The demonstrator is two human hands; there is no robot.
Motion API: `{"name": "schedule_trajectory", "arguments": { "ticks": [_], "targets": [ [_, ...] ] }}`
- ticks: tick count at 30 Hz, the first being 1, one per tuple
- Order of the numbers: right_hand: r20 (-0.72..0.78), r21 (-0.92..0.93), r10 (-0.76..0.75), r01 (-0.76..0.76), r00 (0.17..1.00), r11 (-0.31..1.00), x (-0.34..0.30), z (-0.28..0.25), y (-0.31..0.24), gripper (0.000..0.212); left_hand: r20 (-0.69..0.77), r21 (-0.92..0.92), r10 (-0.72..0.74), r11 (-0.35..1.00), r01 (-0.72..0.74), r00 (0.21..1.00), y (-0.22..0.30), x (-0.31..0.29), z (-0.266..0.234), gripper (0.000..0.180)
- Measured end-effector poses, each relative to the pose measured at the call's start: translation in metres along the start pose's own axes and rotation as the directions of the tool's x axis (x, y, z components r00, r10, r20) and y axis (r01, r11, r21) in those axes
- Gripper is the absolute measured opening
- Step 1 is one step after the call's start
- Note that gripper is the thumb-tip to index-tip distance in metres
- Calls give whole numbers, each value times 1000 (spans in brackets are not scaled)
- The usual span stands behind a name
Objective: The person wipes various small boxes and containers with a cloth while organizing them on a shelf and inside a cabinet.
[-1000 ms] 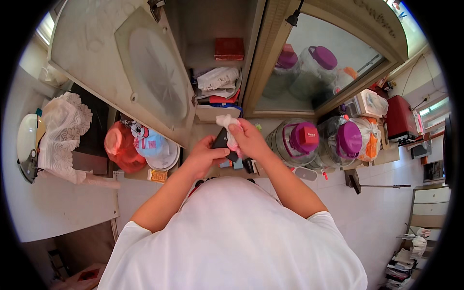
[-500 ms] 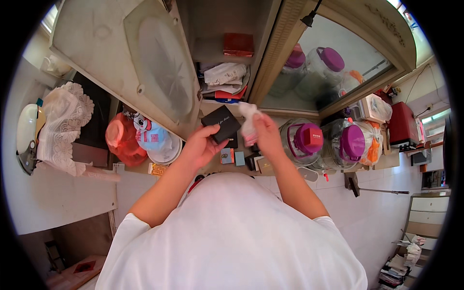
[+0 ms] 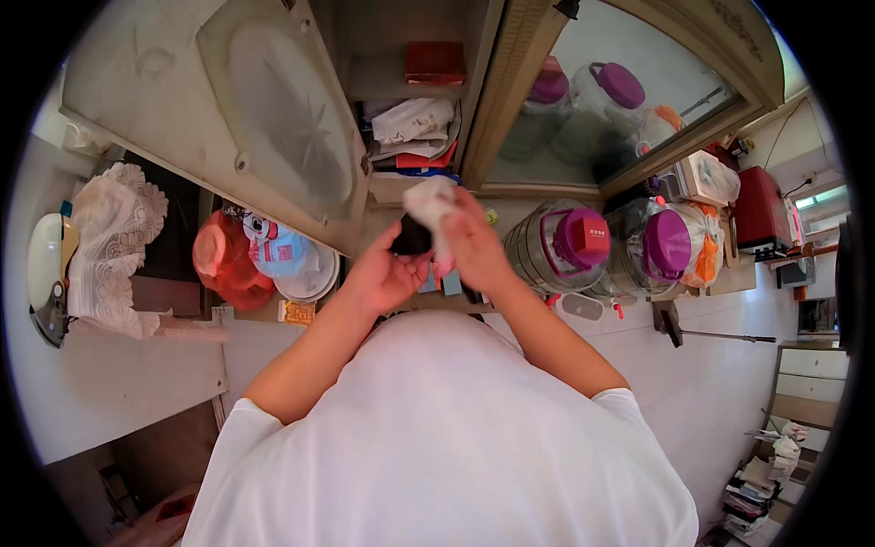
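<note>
My left hand (image 3: 376, 276) is closed around the edge of a small flat black box (image 3: 412, 237) in front of my chest. My right hand (image 3: 474, 244) grips a crumpled white and pink cloth (image 3: 428, 199), which lies over the box's upper right part. Most of the box is hidden by the cloth and my fingers. Below my hands, a small blue-grey box (image 3: 452, 283) sits on the counter, partly covered from view.
Ahead stands a cabinet with its door (image 3: 210, 118) swung out to the left; a dark red box (image 3: 435, 63) is on its shelf. Two big jars with purple lids (image 3: 583, 239) stand right. A red plastic bag (image 3: 228, 260) and stacked white bowls (image 3: 310, 281) are left.
My right hand has brought the cloth leftward onto the black box, covering part of it. The box has shifted slightly down, and the whole view has moved a little.
</note>
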State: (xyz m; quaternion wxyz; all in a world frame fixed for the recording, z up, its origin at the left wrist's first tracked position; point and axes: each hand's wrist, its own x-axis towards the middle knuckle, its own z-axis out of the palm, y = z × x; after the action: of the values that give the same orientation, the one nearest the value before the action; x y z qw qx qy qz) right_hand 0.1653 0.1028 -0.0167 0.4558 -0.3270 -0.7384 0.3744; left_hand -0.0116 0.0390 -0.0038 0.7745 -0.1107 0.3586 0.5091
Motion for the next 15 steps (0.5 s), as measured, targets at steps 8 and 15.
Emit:
{"name": "schedule_trajectory", "arguments": {
  "ticks": [8, 15],
  "targets": [
    [182, 270, 379, -417, 907, 868, 8, 9, -6, 36, 11, 77, -112, 991, 111, 994, 5, -4, -10, 30],
    [-34, 160, 179, -171, 983, 972, 18, 3, -13, 36, -1, 43, -30, 999, 30, 1000, 7, 5, -7, 32]
  ]
}}
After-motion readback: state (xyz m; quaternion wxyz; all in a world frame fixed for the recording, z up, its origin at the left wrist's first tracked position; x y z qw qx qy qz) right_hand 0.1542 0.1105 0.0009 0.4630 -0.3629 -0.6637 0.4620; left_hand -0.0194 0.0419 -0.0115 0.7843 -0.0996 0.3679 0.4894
